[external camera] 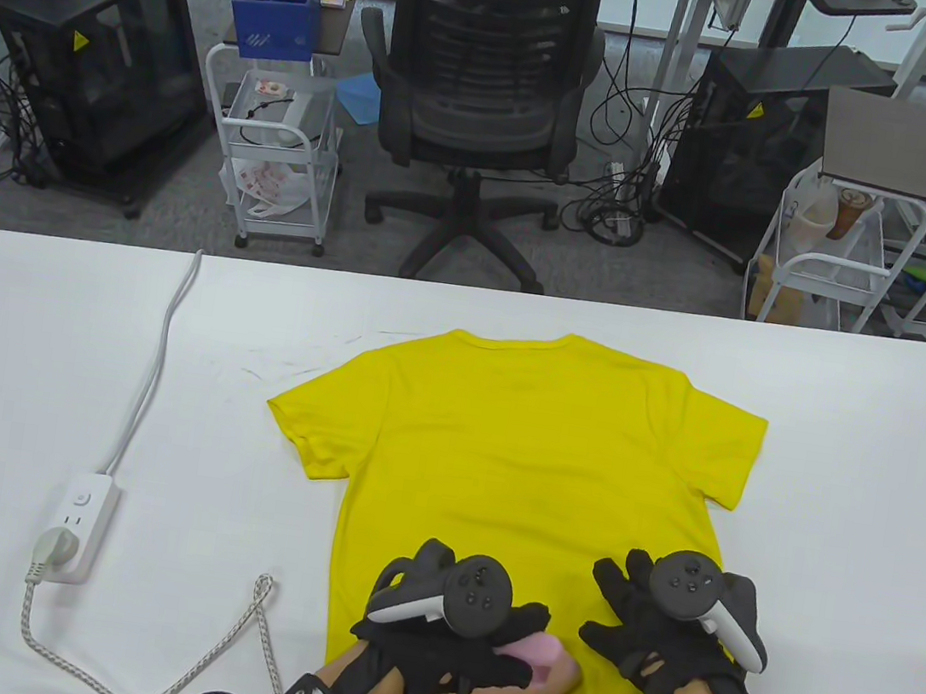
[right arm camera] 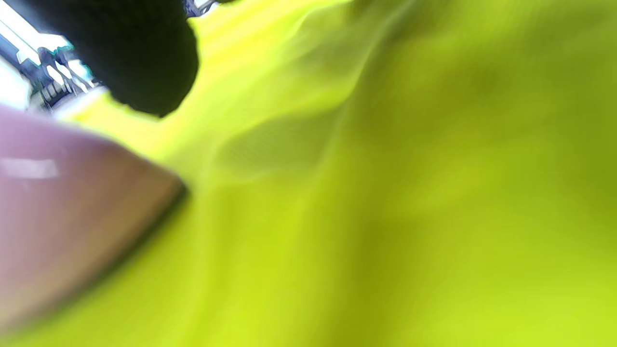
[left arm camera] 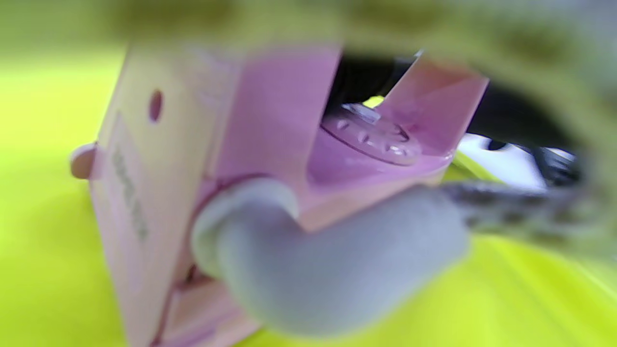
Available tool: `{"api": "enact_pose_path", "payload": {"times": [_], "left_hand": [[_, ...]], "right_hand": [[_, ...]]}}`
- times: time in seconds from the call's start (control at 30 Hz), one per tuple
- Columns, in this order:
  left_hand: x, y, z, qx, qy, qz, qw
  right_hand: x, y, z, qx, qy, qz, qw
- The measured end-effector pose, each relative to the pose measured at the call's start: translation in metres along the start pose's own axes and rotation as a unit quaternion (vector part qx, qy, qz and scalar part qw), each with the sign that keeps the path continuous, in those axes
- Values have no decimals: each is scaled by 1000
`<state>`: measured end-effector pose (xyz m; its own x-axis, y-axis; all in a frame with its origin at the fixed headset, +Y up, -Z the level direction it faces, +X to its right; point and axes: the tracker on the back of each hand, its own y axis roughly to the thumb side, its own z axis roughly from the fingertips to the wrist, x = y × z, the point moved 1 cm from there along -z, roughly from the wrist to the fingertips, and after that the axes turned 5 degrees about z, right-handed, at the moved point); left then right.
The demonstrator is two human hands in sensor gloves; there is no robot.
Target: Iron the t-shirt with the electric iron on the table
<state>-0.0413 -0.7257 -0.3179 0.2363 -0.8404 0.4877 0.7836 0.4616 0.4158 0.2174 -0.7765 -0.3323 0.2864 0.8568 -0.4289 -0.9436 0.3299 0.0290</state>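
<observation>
Below, table view: a yellow t-shirt (external camera: 531, 477) lies flat on the white table (external camera: 40, 356), collar away from the person, hem toward the near edge. The left hand (external camera: 444, 633) grasps the handle of a pink iron (external camera: 533, 675) resting on the shirt's lower part, its nose aimed toward the right hand (external camera: 650, 640), which lies just beside it, fingers spread flat, pressing the cloth. The iron's long axis runs across the shirt; unpressed fabric stretches away toward the collar and sleeves, with bare table beyond. Its braided cord (external camera: 251, 627) trails left to a power strip (external camera: 71, 529).

Left wrist view: blurred rear of the iron (left arm camera: 202, 159) and its grey cord sleeve (left arm camera: 328, 270), over yellow cloth.

Right wrist view: iron's nose (right arm camera: 72, 217) close beside a dark fingertip (right arm camera: 140, 53); soft folds ahead in the shirt (right arm camera: 385, 193).
</observation>
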Motion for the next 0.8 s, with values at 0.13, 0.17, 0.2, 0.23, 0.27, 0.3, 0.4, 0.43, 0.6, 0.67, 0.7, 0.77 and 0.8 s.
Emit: {"api": "enact_pose_path", "payload": {"times": [0.13, 0.17, 0.2, 0.23, 0.27, 0.3, 0.4, 0.43, 0.6, 0.67, 0.7, 0.77, 0.8], "left_hand": [[-23, -45, 10, -66, 32, 32, 997], [-28, -58, 14, -80, 37, 45, 995], [-32, -67, 18, -93, 42, 56, 993], [-37, -79, 24, -110, 50, 66, 990], [-42, -92, 30, -124, 59, 74, 988], [-45, -99, 33, -133, 64, 82, 986], [-52, -119, 44, -157, 74, 109, 979], [-53, -122, 46, -166, 78, 115, 976], [-54, -119, 47, -146, 93, 131, 976], [-55, -109, 45, -116, 101, 142, 978], [-56, -99, 42, -95, 99, 146, 980], [-55, -73, 36, -49, 80, 133, 987], [-53, -59, 32, -28, 70, 120, 990]], "right_hand": [[-21, 7, -9, -6, 90, 22, 996], [-25, 9, -11, -17, 100, 28, 994], [-24, 11, -11, -18, 101, 34, 994], [-23, 17, -11, -9, 78, 37, 996], [-25, 22, -12, -6, 80, 55, 995], [-25, 26, -12, -9, 87, 66, 994], [-19, 45, -11, 9, -8, 78, 997], [-20, 55, -13, 24, -31, 77, 996], [-39, 93, -15, 61, 20, 109, 992], [-37, 99, -15, 69, 16, 121, 990], [-33, 98, -14, 70, 10, 110, 991], [-17, 86, -11, 53, -25, 60, 996], [-11, 78, -9, 36, -48, 68, 996]]}}
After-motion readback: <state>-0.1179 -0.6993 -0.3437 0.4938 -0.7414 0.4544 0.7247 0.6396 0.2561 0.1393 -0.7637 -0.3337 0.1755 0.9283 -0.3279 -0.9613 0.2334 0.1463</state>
